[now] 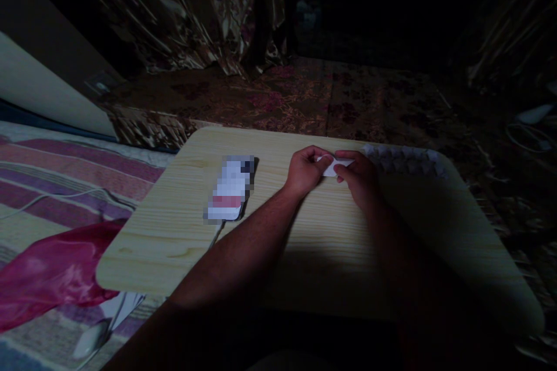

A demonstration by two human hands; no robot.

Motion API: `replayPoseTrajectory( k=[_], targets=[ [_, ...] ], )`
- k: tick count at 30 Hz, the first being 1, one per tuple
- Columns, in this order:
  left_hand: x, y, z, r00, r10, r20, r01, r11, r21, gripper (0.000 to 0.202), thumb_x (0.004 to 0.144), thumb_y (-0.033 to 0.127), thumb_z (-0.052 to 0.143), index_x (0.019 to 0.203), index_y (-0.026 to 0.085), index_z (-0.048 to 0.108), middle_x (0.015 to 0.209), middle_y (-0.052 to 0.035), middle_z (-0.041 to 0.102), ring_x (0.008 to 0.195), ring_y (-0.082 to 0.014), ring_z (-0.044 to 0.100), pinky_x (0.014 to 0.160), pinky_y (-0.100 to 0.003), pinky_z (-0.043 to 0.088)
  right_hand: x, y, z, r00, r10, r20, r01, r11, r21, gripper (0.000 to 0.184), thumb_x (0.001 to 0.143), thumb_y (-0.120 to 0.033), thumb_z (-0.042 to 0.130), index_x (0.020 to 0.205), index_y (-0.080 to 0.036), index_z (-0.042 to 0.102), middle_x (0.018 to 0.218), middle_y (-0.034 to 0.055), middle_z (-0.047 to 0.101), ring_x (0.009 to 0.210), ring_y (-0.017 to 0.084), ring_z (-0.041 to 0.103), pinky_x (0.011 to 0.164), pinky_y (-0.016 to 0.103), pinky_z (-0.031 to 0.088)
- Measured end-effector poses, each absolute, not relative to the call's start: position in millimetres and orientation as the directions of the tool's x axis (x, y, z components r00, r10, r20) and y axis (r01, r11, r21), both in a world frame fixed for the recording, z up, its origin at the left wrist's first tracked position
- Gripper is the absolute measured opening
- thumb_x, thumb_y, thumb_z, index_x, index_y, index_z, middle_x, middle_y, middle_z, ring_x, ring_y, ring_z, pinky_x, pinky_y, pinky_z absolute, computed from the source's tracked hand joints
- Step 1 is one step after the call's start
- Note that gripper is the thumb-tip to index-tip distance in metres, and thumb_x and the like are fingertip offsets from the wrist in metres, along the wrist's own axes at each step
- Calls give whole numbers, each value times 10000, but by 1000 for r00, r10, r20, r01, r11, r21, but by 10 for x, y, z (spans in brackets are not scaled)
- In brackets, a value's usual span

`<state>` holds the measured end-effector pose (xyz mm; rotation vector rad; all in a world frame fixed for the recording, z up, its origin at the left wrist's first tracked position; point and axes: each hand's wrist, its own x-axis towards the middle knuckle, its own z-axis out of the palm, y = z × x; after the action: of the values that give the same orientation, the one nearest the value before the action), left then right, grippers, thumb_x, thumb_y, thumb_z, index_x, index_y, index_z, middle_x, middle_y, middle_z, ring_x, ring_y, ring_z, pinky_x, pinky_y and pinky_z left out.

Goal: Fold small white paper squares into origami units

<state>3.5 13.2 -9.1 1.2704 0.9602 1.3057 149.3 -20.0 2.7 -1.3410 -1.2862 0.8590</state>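
Observation:
My left hand [306,169] and my right hand [357,175] meet near the far edge of a light wooden table [174,226]. Both pinch a small white folded piece of paper [332,167] between fingertips, held just above the tabletop. To the right of my right hand lies a row of several small white folded paper pieces [404,160] along the table's far edge. A phone [230,188] with a lit screen lies flat to the left of my left hand, with a cable running from its near end.
A striped mat [52,185] and a pink plastic bag [47,269] lie left of the table. A patterned carpet [304,95] and shiny curtains [183,6] are beyond it. White cable [528,133] lies at the far right. The room is dim.

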Motion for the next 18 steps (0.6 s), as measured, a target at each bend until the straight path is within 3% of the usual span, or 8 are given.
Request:
replayPoseTrajectory(
  k=[5,9,12,14,18],
  targets=[
    [54,84,-72,118,975,190,-64,-183,981,279,720,412,754,721,144,676,626,3,610,556,-92,495,531,-220,381,1506,-207,22,281,941,191,229,128,-965,230,751,-326,668,929,-180,660,493,-75,508,457,131,558,444,239,399],
    [53,72,-62,89,974,207,-19,-207,978,270,749,414,720,722,148,683,626,6,606,568,-98,503,538,-221,385,1496,-202,21,290,942,169,84,150,-985,338,723,-347,718,1014,-197,634,595,-73,549,470,114,538,441,246,434],
    [37,93,-57,-14,972,235,14,-235,972,260,766,410,699,723,154,695,638,3,619,587,-105,515,556,-223,401,1475,-206,27,170,976,135,14,135,-991,386,711,-366,733,1038,-193,620,729,-29,656,564,132,608,452,236,442],
    [27,109,-56,-59,968,244,15,-244,970,257,769,402,695,706,153,693,636,1,622,596,-108,521,574,-226,413,1470,-211,31,101,988,120,40,116,-992,349,720,-368,725,997,-180,626,770,1,695,617,153,647,458,234,444],
    [27,116,-70,6,976,220,-20,-220,975,262,756,398,703,681,147,689,635,-7,626,593,-110,524,576,-231,415,1501,-217,24,125,979,158,203,131,-970,222,790,-371,660,900,-178,655,656,-7,674,498,133,588,454,251,436]
  ],
)
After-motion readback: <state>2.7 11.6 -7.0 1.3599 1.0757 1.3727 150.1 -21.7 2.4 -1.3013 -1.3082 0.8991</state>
